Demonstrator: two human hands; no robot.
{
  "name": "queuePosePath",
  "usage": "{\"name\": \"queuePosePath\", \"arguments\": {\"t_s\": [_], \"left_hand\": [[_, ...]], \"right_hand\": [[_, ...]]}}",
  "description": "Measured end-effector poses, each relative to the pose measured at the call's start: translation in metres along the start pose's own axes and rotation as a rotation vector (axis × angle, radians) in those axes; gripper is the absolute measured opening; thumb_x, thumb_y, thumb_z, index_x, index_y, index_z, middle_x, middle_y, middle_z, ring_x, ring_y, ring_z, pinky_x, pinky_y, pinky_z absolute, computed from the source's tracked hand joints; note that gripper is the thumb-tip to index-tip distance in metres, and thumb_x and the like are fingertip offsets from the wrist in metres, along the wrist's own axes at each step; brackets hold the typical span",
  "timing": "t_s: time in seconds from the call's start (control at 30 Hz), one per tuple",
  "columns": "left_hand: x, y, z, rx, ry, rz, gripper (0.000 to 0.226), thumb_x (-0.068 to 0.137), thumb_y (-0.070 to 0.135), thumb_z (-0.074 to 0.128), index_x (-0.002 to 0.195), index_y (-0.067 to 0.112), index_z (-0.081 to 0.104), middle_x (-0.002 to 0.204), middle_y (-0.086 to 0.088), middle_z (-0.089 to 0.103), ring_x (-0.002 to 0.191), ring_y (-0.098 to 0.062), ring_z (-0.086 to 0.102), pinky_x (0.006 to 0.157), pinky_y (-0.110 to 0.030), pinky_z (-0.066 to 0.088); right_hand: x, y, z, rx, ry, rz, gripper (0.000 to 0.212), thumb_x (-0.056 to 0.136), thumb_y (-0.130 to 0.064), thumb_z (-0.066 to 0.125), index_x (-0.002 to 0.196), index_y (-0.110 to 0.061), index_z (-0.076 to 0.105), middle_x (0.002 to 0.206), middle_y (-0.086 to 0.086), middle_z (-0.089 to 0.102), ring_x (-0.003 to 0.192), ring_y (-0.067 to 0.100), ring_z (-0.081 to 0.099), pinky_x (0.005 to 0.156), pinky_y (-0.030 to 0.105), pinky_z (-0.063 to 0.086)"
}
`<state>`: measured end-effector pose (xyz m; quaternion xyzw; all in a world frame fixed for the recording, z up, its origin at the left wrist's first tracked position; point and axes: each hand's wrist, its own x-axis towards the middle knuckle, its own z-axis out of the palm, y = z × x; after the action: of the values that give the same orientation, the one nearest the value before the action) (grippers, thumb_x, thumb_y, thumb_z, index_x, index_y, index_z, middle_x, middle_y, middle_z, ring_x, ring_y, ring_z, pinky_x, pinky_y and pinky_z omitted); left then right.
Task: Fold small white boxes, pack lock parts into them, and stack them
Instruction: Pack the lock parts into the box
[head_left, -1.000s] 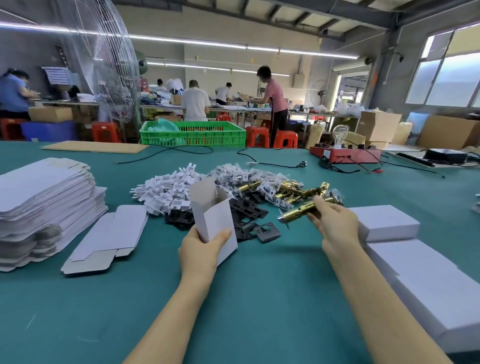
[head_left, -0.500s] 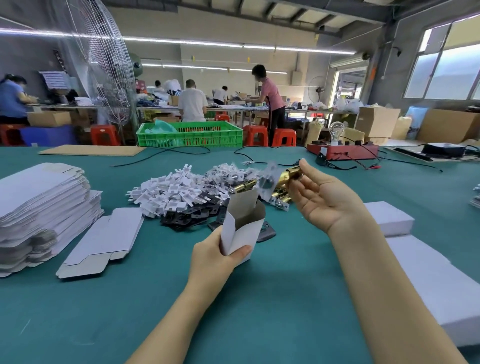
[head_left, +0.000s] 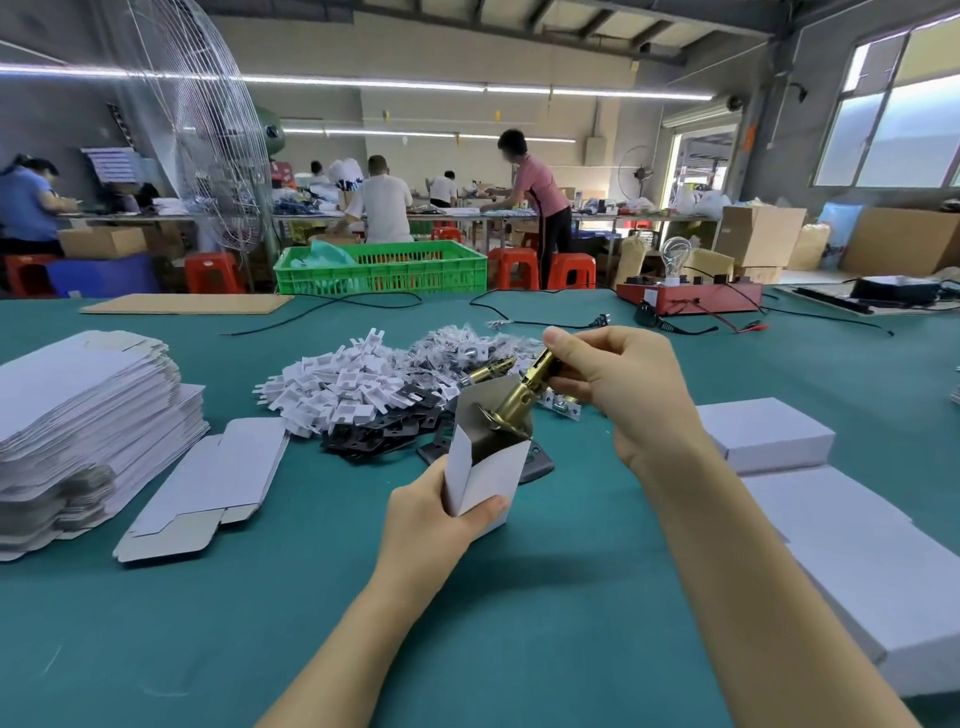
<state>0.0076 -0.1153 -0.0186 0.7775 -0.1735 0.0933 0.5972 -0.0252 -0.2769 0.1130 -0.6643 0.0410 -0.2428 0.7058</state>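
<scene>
Holding the small white box (head_left: 483, 470) upright in the left hand (head_left: 441, 514), fingers and thumb wrapped round its lower half, the person keeps the open mouth facing up and tilted toward the right hand; this leaves the top flap free and the opening unobstructed. Box is raised off the green surface (head_left: 519, 623), roughly centre of view.

Right hand (head_left: 618, 389) pinches the rear end of a brass latch part (head_left: 517, 402), fingers curled round it. The part is angled down and leftward, its flat faceplate end at the box mouth, apparently just entering. Judgement: holding it by the far end lets the leading end slide in without fingers fouling the flaps.

Supplies lie within reach:
- stack of flat box blanks (head_left: 78, 415) at left, two loose blanks (head_left: 208, 483) beside it;
- pile of white plastic pieces (head_left: 343, 389), bagged hardware and black plates (head_left: 384, 431) beyond the box;
- more brass latches (head_left: 488, 366) just behind the hands;
- closed white boxes (head_left: 763, 434) stacked at right, the side where finished boxes collect.

Step in hand: loading. Closing and stacking not yet done for this box.
</scene>
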Motion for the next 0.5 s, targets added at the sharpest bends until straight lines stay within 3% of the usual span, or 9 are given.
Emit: {"name": "queuePosePath", "arguments": {"t_s": [0.2,0.33,0.43,0.5], "left_hand": [[-0.001,0.000,0.000,0.032,-0.003,0.033,0.034,0.073,0.025,0.083,0.083,0.048,0.060,0.083,0.035,0.065,0.080,0.007,0.060,0.061,-0.006,0.045],[-0.001,0.000,0.000,0.012,0.019,0.014,0.034,0.073,0.026,0.084,0.083,0.047,0.060,0.082,0.036,0.064,0.080,0.009,0.059,0.059,-0.004,0.043],[0.000,-0.002,0.001,0.022,0.022,0.005,0.030,0.072,0.029,0.084,0.081,0.044,0.060,0.083,0.030,0.065,0.081,-0.002,0.059,0.061,-0.012,0.045],[0.000,-0.001,0.001,0.028,0.024,0.006,0.029,0.072,0.030,0.084,0.081,0.045,0.060,0.082,0.030,0.065,0.080,0.000,0.059,0.060,-0.012,0.046]], "right_hand": [[0.000,0.000,0.003,0.007,-0.055,-0.001,0.015,0.083,-0.014,0.073,0.076,-0.003,0.066,0.067,0.006,0.072,0.067,0.021,0.072,0.067,0.026,0.059],[0.000,0.009,0.005,-0.194,-0.009,-0.086,0.014,0.082,-0.019,0.075,0.077,-0.009,0.067,0.073,0.007,0.072,0.070,0.021,0.072,0.078,0.040,0.059],[-0.002,0.010,0.007,-0.395,-0.025,-0.182,0.020,0.080,-0.028,0.077,0.080,-0.009,0.069,0.074,0.007,0.072,0.072,0.022,0.071,0.078,0.045,0.058],[-0.005,0.010,0.011,-0.503,-0.040,-0.246,0.024,0.079,-0.031,0.077,0.082,-0.009,0.069,0.074,0.006,0.070,0.075,0.022,0.069,0.077,0.045,0.056]]}}
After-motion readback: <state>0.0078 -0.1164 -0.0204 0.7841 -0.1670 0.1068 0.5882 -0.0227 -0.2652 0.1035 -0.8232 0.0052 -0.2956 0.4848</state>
